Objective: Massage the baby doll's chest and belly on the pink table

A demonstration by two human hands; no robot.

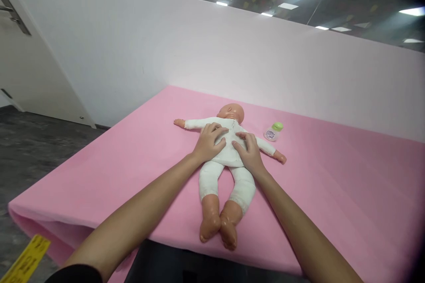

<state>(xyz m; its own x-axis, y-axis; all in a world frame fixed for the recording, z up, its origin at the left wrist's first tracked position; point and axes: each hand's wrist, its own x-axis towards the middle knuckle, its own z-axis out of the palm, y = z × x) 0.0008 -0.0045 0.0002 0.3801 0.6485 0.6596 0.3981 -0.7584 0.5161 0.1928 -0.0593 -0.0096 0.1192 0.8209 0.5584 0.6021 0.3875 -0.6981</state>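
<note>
A baby doll (229, 159) with a white cloth body lies on a pink-covered table, its feet toward me and its head turned to the left. Its arms are stretched out to both sides. My left hand (210, 141) rests on the left side of the doll's torso, fingers apart. On the torso's right side lies my right hand (249, 150), its thumb and fingers spread. Neither hand grips anything. Beyond the doll's right-hand arm stands a small clear bottle (271, 133) with a green cap and a printed label.
The pink cloth (133, 172) hangs over the table's near and left edges. A white wall (133, 40) runs behind the table, with glass above it. At the far left is a door (29, 66). A yellow strip (26, 261) shows at the lower left.
</note>
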